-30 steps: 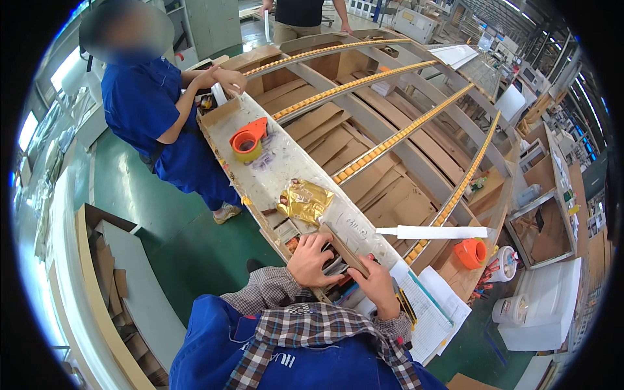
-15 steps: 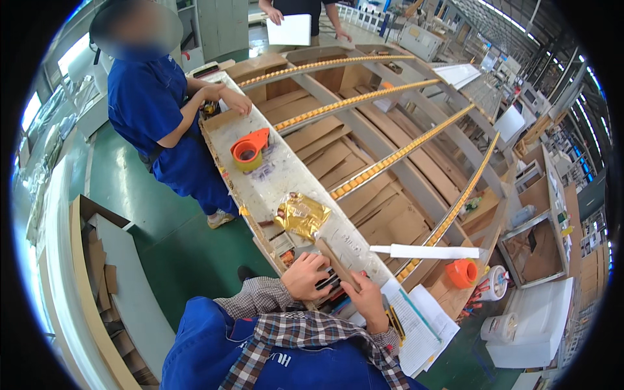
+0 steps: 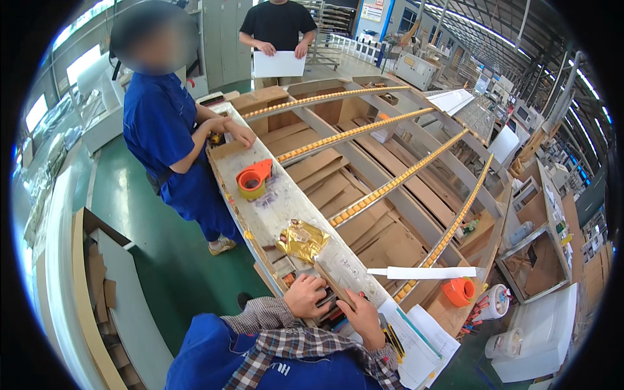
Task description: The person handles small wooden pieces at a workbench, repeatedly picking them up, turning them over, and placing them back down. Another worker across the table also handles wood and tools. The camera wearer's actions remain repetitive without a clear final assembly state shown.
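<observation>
My left hand is over a narrow trough at the table's near edge. Its fingers are curled on a dark object that they mostly hide. Beside it, my right hand has its fingers closed at the near end of a flat brown strip; whether this strip is loose or the trough's edge I cannot tell. Dark and coloured small items lie partly hidden between the hands. A crumpled gold foil packet lies just beyond them on the white ledge. Printed papers lie right of my right hand.
An orange tape dispenser stands farther along the ledge, another at right. Yellow roller tracks cross the frame above cardboard sheets. A white strip lies across one track. A co-worker in blue stands left; another person holds a white panel.
The view has tilted up, so the table sits lower in the picture and more of the far person shows. My hands stay at the trough, the left covering more of the dark object.
</observation>
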Available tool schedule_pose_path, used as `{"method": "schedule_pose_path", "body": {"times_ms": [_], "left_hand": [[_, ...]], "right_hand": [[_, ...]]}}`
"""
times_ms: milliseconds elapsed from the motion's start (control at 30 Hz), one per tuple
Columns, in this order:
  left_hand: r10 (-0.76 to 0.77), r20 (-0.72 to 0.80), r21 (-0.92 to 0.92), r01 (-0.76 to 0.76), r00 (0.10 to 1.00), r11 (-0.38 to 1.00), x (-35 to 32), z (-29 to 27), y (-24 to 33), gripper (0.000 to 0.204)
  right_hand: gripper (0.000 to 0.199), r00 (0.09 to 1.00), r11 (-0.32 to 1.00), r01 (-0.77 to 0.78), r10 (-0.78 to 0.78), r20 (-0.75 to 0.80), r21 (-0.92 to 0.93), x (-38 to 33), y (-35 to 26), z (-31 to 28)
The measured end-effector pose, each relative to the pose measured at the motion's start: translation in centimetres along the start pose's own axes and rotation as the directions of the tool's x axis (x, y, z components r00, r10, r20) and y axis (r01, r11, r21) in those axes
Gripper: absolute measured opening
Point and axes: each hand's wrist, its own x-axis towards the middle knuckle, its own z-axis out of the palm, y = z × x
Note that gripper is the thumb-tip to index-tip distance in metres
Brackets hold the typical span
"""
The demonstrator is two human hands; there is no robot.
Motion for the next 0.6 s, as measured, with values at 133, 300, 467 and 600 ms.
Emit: {"method": "schedule_pose_path", "body": {"times_ms": [133, 300, 467, 600], "left_hand": [[-0.019, 0.037, -0.003, 0.019, 0.999, 1.000, 0.0, 0.1, 0.0, 0.026], [-0.061, 0.012, 0.027, 0.060, 0.998, 0.998, -0.2, 0.5, 0.0, 0.028], [-0.029, -0.035, 0.019, 0.029, 0.999, 0.999, -0.1, 0.5, 0.0, 0.028], [-0.110, -0.062, -0.128, 0.102, 0.992, 0.987, 0.1, 0.1, -0.2, 0.024]], "right_hand": [[0.035, 1.000, 1.000, 0.000, 0.000, 0.026, 0.002, -0.5, 0.3, -0.1], [0.034, 0.994, 0.996, -0.089, 0.087, 0.062, 0.026, -0.6, 0.3, -0.1], [0.036, 0.996, 0.998, -0.070, 0.070, 0.054, -0.006, -0.5, 0.8, 0.3], [0.045, 0.993, 0.996, -0.088, 0.088, 0.076, -0.012, -0.4, 0.7, 0.0]]}}
